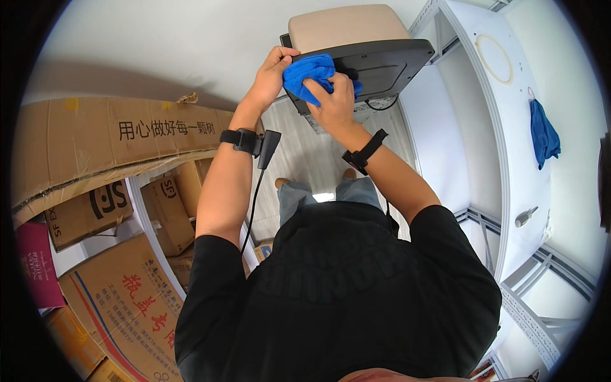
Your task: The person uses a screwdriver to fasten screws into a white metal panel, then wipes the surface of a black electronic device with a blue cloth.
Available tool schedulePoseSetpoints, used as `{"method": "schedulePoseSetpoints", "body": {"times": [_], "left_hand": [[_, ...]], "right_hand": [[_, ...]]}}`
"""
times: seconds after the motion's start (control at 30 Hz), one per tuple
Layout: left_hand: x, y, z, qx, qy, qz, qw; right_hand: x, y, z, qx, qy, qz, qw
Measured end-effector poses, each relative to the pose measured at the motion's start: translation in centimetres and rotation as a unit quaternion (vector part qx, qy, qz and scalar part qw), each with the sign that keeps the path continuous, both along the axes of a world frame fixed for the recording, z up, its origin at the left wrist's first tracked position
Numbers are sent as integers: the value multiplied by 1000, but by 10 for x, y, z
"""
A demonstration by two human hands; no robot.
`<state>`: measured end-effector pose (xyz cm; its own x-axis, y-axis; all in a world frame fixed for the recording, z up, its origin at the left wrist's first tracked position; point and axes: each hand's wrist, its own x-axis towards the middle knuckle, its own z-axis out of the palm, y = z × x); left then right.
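Note:
Ahead of me stands a boxy object with a beige padded part (349, 28) and a dark glossy panel (394, 69); its exact kind I cannot tell. My right hand (335, 102) is closed on a blue cloth (309, 73), pressing it against the left part of that panel. The cloth is bunched up, and some of it pokes out past my fingers. My left hand (275, 75) grips the panel's left corner, thumb and fingers curled at the edge beside the cloth. A black cable (386, 107) loops below the panel.
On the left, a long cardboard box (95, 127) lies above shelves with more cartons (121, 305). To the right runs a white metal-framed shelf (487, 127) bearing a yellowish ring (494, 58), another blue cloth (545, 135) and a small grey tool (526, 217). Grey floor (273, 127) shows between.

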<state>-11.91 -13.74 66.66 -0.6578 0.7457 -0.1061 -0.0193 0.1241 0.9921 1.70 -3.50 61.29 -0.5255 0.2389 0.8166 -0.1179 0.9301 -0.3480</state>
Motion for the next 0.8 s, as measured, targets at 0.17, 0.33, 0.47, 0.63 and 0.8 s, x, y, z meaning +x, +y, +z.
{"method": "schedulePoseSetpoints", "body": {"times": [0.17,0.33,0.47,0.63,0.8], "left_hand": [[0,5,5,-2,39,-13,999],[1,10,-12,-10,375,71,924],[25,23,11,-89,514,106,846],[62,61,32,-127,588,69,796],[84,106,28,-124,612,78,777]], "right_hand": [[8,5,-8,88,-85,57,991],[33,26,5,2,-107,46,993],[71,80,9,-40,-92,-68,993],[101,147,15,-72,-57,-146,985],[107,167,21,-73,-52,-142,986]]}}
